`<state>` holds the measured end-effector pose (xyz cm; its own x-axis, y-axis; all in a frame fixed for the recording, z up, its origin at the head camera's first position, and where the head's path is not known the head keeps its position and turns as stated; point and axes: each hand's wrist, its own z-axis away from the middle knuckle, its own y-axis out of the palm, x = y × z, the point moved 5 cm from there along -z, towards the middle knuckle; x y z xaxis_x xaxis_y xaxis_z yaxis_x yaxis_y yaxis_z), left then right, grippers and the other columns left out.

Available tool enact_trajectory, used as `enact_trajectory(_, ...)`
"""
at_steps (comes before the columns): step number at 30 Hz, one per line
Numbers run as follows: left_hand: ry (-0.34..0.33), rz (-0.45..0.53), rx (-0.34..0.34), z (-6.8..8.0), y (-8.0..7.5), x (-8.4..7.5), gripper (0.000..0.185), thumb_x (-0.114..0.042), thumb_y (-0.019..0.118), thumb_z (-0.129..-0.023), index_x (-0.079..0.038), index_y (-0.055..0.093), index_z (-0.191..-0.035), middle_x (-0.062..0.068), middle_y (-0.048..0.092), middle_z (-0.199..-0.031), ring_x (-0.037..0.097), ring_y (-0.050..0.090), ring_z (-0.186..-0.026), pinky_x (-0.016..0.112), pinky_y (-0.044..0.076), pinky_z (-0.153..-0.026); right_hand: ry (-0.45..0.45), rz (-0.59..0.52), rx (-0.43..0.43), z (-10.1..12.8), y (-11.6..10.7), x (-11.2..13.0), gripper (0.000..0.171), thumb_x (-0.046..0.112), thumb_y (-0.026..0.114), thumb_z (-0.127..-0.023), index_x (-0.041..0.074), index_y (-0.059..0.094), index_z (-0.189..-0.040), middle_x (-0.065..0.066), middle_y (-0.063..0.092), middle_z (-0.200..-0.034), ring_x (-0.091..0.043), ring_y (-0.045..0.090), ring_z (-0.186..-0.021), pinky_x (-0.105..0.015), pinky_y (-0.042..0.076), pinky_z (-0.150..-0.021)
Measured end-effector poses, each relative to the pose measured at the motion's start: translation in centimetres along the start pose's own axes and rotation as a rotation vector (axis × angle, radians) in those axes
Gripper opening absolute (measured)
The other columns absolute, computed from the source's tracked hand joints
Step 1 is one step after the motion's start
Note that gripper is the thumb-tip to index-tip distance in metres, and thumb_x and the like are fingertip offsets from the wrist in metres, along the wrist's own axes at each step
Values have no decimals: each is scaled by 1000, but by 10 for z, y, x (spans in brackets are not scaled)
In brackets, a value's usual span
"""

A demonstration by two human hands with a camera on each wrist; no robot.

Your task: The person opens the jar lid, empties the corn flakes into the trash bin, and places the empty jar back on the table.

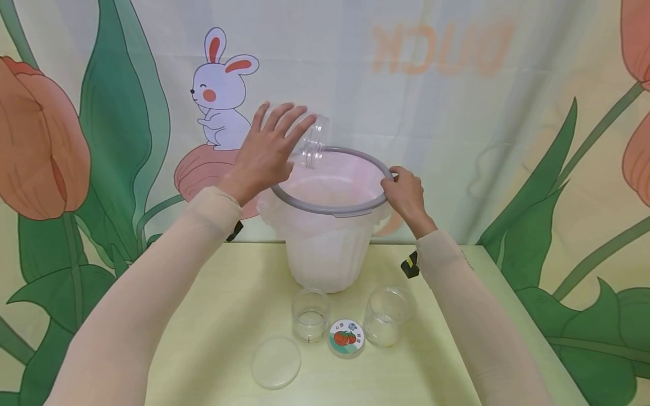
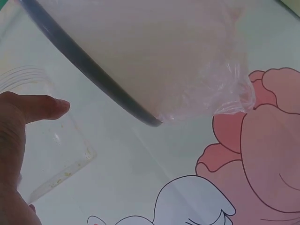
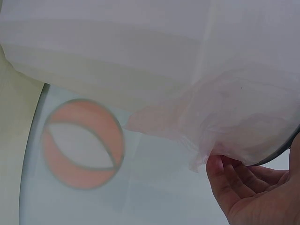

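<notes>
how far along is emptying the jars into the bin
Looks done: two clear jars stand open on the table beside two lids, though one may hold a little liquid. In hand: the left hand tips a third jar mouth-down over the lined bin, while the right hand grips its rim. Left: setting that jar down.

1. bin (image 1: 325,265): translucent white, grey rim, pale pink liner bag (image 1: 332,183)
2. jars (image 1: 310,314): clear
3. lid (image 1: 346,337): white, red tomato print
4. table (image 1: 213,316): pale yellow-green
5. backdrop (image 1: 431,101): white rabbit, orange tulips, green leaves
</notes>
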<state>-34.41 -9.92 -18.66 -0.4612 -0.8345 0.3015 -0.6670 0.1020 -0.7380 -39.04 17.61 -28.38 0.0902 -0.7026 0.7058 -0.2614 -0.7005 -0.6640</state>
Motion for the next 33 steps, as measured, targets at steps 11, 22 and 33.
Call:
enact_trajectory(11, -85, 80, -70, 12, -9, 2, 96, -24, 78, -76, -19, 23, -154, 9, 28, -158, 31, 22, -147, 56, 13, -122, -3, -5, 8, 1, 0, 0, 53, 27, 47, -92, 8, 51, -141, -17, 67, -119, -30, 68, -91, -37, 53, -74)
enact_trajectory(22, -144, 172, -159, 36, -17, 1, 97, -25, 80, -74, -17, 25, -153, 9, 28, -158, 30, 23, -146, 53, 13, -123, 2, -5, 11, 1, -1, 0, 53, 27, 47, -93, 8, 50, -142, -17, 66, -119, -30, 68, -92, -37, 54, -75)
enact_trajectory(33, -171, 255, -238, 57, -26, 2, 96, -27, 81, -74, -13, 26, -152, 11, 31, -156, 31, 27, -144, 55, 17, -121, -1, -5, 10, 0, -1, -1, 53, 29, 48, -93, 8, 51, -141, -18, 66, -121, -30, 68, -93, -38, 54, -77)
